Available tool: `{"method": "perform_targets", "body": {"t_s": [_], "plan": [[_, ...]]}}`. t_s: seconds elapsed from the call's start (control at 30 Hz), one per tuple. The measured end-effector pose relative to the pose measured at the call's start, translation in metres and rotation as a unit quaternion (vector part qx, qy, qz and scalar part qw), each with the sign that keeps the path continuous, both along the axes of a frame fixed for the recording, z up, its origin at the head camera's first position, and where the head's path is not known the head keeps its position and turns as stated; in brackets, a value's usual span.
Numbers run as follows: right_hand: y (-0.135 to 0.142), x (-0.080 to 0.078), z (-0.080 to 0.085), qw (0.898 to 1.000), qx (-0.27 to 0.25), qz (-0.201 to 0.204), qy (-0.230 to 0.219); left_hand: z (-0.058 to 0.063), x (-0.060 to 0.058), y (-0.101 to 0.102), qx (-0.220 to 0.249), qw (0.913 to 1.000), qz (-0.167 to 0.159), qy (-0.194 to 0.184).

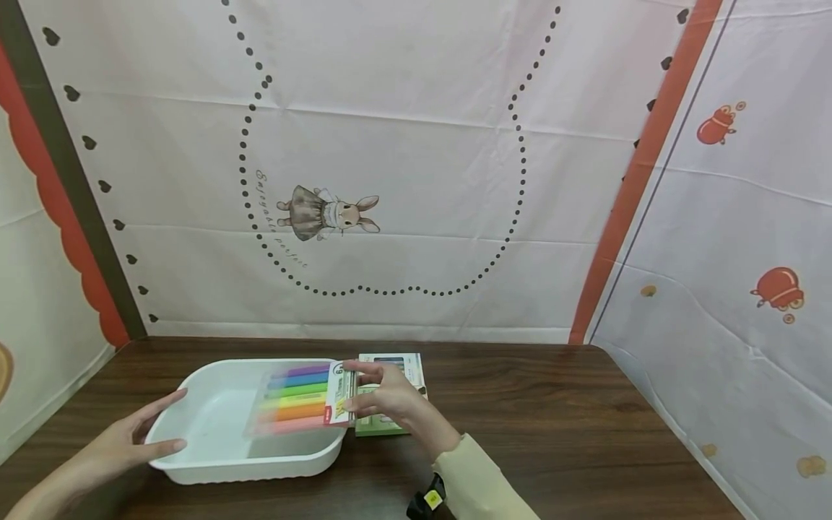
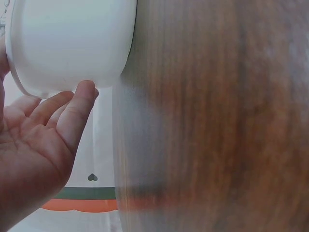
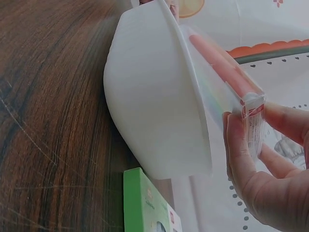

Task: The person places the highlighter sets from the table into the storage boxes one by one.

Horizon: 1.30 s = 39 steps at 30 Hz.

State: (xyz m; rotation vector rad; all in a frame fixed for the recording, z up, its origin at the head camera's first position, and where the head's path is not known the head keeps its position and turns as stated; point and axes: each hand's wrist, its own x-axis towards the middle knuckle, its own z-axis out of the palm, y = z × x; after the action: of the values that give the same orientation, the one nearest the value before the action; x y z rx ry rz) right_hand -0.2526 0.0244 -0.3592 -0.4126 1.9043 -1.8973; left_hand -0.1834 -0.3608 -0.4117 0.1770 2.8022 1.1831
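Observation:
A white plastic basin stands on the table. My left hand grips its left end, thumb and fingers spread at the rim; in the left wrist view, fingertips touch the outer wall. Over the basin's right part is a clear pack of coloured markers, purple through pink, slightly blurred. My right hand pinches the pack's white label end between thumb and fingers, as the right wrist view also shows. Beneath that hand, a flat green and white box lies beside the basin, partly hidden.
The dark wooden table extends to the right of the box. A white printed cloth hangs behind the table and along both sides. A black band with a yellow tag is at the right wrist.

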Motion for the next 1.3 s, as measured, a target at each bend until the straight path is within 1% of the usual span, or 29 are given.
{"method": "perform_targets", "body": {"t_s": [0.2, 0.43, 0.77, 1.0, 1.2, 1.3], "plan": [[-0.008, -0.001, -0.001, 1.0, 0.028, -0.002, 0.01, -0.001, -0.001, -0.002, 0.001, 1.0, 0.003, -0.003], [-0.018, -0.002, 0.0, 0.998, 0.052, -0.012, 0.023, 0.0, -0.001, 0.0, -0.017, 0.9998, 0.012, -0.002], [-0.028, -0.002, -0.003, 0.996, 0.069, -0.026, 0.043, 0.005, 0.001, 0.002, -0.002, 0.9996, 0.004, -0.028], [-0.034, 0.0, -0.003, 0.994, 0.084, -0.029, 0.065, 0.001, -0.001, 0.001, 0.007, 0.9999, -0.006, -0.006], [-0.04, 0.002, -0.002, 0.993, 0.092, -0.036, 0.067, 0.003, -0.002, 0.0, -0.012, 0.9999, 0.001, -0.012], [-0.042, 0.002, -0.001, 0.993, 0.095, -0.035, 0.067, 0.002, -0.002, 0.0, -0.012, 0.9999, 0.003, -0.01]]}}
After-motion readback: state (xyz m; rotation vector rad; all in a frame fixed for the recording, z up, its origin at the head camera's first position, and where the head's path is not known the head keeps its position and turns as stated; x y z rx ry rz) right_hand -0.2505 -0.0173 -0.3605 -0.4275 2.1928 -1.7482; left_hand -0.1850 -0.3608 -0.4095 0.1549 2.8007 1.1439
